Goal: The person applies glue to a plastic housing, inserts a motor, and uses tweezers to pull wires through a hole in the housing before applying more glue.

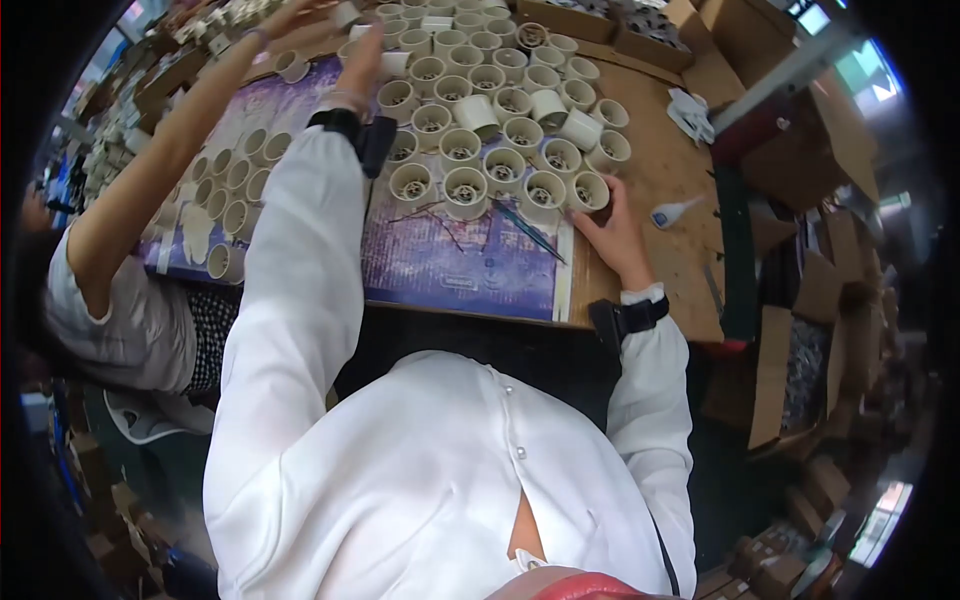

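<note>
White shirt (pixel 430 470), nearest. Left grip (pixel 362 65), far side of desk (pixel 680 285): open or closed, cannot tell. Cups (pixel 476 116): round, mostly upright, small parts (pixel 466 190) inside. Right grip (pixel 612 232): closed around upright cream cup (pixel 588 196), group's near right corner.

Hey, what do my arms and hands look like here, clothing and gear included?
Your left sleeve and right sleeve are white and long. The left wrist strap and right wrist strap are black, each with a boxy dark module. Left hand and right hand are gloveless.
</note>
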`<state>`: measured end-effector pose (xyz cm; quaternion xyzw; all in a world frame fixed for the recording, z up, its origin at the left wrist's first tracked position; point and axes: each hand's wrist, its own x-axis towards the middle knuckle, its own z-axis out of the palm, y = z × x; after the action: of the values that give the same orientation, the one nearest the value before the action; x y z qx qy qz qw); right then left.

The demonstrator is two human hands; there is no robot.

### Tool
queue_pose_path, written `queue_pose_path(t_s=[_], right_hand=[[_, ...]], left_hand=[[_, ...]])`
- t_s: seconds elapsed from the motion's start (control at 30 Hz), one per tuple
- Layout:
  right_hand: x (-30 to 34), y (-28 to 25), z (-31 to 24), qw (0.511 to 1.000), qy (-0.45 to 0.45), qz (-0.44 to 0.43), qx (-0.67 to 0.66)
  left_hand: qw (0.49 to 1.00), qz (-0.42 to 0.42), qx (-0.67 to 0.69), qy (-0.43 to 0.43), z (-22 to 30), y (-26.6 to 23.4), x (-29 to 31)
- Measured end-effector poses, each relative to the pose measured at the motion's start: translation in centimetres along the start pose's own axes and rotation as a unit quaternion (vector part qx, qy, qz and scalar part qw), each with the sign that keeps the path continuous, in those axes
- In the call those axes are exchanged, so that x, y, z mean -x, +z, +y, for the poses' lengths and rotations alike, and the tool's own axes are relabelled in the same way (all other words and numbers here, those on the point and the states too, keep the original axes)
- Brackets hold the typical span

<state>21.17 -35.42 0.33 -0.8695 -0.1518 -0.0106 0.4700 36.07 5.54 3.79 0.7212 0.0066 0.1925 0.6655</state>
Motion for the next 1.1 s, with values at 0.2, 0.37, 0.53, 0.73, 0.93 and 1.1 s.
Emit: queue_pose_path(t_s=[0.2,0.37,0.53,0.73,0.93,1.1], right_hand=[[2.0,-0.2,-2.9,0.994,-0.047,0.066,0.073],[2.2,2.1,-6.0,0.978,-0.088,0.068,0.175],[-0.8,3.5,-4.4,0.958,-0.072,0.081,0.266],[-4.9,4.1,-1.7,0.948,-0.061,0.118,0.291],[-7.2,3.6,0.3,0.94,-0.053,0.155,0.298],[-6.0,1.8,0.5,0.941,-0.114,0.165,0.273]], left_hand=[[0.999,-0.006,0.034,0.0,7.3,-0.3,11.3],[0.923,-0.163,-0.338,0.081,3.3,-2.6,18.5],[0.907,-0.22,-0.332,0.135,1.2,-0.8,17.3],[0.919,-0.227,-0.293,0.137,2.0,3.7,15.5],[0.915,-0.189,-0.312,0.171,0.4,7.5,14.2],[0.91,-0.183,-0.343,0.147,4.6,6.1,13.6]])
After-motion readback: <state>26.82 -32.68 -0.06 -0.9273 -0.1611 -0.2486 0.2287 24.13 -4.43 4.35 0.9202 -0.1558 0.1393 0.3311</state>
